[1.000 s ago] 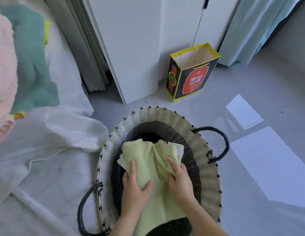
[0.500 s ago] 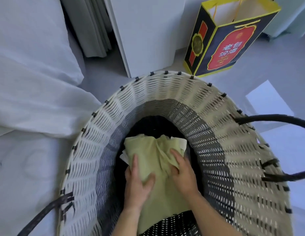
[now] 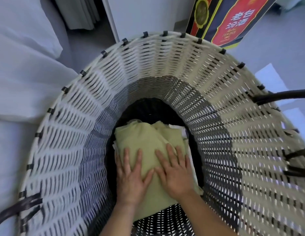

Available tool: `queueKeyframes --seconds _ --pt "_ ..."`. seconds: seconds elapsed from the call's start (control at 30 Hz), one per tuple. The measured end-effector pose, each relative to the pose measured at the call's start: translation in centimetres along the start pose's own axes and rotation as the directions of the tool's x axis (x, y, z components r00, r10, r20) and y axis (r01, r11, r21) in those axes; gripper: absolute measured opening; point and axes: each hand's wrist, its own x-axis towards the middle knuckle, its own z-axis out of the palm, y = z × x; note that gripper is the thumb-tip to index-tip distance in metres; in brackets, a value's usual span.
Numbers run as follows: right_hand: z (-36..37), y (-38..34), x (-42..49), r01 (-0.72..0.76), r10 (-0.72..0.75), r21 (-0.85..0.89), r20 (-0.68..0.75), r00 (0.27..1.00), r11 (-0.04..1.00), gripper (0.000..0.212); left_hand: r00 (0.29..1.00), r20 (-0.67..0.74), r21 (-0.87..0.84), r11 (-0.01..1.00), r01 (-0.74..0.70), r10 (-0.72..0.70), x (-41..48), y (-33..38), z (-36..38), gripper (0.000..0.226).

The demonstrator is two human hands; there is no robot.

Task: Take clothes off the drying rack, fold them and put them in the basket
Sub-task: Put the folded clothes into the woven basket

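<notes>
Your left hand point(image 3: 131, 178) and right hand point(image 3: 175, 172) are both deep inside the tall woven basket point(image 3: 165, 53), cream weave up top, black weave lower down. Both lie palm-down, side by side, on the folded pale green garment point(image 3: 145, 135). Left fingers point(image 3: 139, 157) are straight and spread, pressing flat, not curled round anything. Right fingers point(image 3: 170, 150) are the same, flat on the cloth, with the thumbs nearly meeting in the middle. The green garment sits at the bottom of the basket, its near end running up the near wall between your forearms. A white fabric edge point(image 3: 177, 127) pokes out under it at the far right; can't tell what that item is. One dark basket handle point(image 3: 284, 95) sticks out on the right, another point(image 3: 15, 206) at lower left. Just behind the basket's far rim stands a navy gift bag with yellow trim point(image 3: 237, 23). Its red panel reads "老白汾酒" in white characters; the smaller line under that is too small to read. The bag's side panel carries a round gold emblem point(image 3: 202, 11), detail unreadable. White bedding point(image 3: 25, 74) lies bunched against the basket's left side. A white cabinet panel point(image 3: 145, 14) stands behind the basket, and grey floor point(image 3: 284, 48) shows to the right of the bag.
</notes>
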Motion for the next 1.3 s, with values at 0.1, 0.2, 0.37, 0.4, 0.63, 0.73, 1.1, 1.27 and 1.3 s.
queueKeyframes --seconds 0.1,0.2,0.37,0.4,0.63,0.73,1.1,1.27,1.3 --pt "0.3 1.4 0.8 -0.04 0.037 0.006 0.236 0.971 0.999 0.066 0.998 0.056 0.0 1.0 -0.021 0.021 0.9 -0.5 0.7 0.077" --pt "0.2 1.5 1.7 -0.03 0.041 -0.042 0.311 0.95 0.999 0.068 0.996 0.085 0.021 1.0 0.003 -0.005 1.2 -0.4 1.1 0.082" --pt "-0.2 0.8 1.2 -0.044 0.076 -0.093 0.378 0.923 0.995 0.065 0.964 0.247 0.1 0.992 0.074 -0.097 0.6 0.7 -1.1 0.081" --pt "-0.6 0.5 0.8 -0.063 0.091 -0.083 0.389 0.917 0.995 0.063 0.954 0.279 0.081 0.992 0.092 -0.111 0.1 1.2 -1.8 0.079" --pt "-3.4 -2.6 -6.5 -0.109 0.126 -0.064 0.509 0.851 0.992 0.067 0.905 0.4 -0.061 0.981 0.184 -0.145 -7.0 4.1 -5.7 0.07" --pt "-5.7 -4.6 -10.5 -0.194 0.187 -0.041 0.522 0.832 0.98 0.082 0.897 0.4 -0.08 0.968 0.239 -0.189 -10.2 5.7 -8.9 0.07" --pt "-21.4 -12.8 -32.8 -0.047 0.039 0.363 0.028 0.999 0.931 0.07 0.98 0.119 -0.272 0.954 -0.124 0.161 -34.3 6.6 -24.8 0.119" --pt "-24.6 -15.0 -46.4 0.024 0.05 0.391 -0.176 0.983 0.92 0.08 0.933 -0.175 -0.217 0.912 -0.347 0.313 -44.2 4.5 -25.3 0.056" --pt "-24.9 -15.4 -48.8 0.006 0.072 0.399 -0.179 0.981 0.917 0.079 0.907 -0.25 -0.19 0.902 -0.388 0.338 -46.0 4.2 -25.2 0.053"
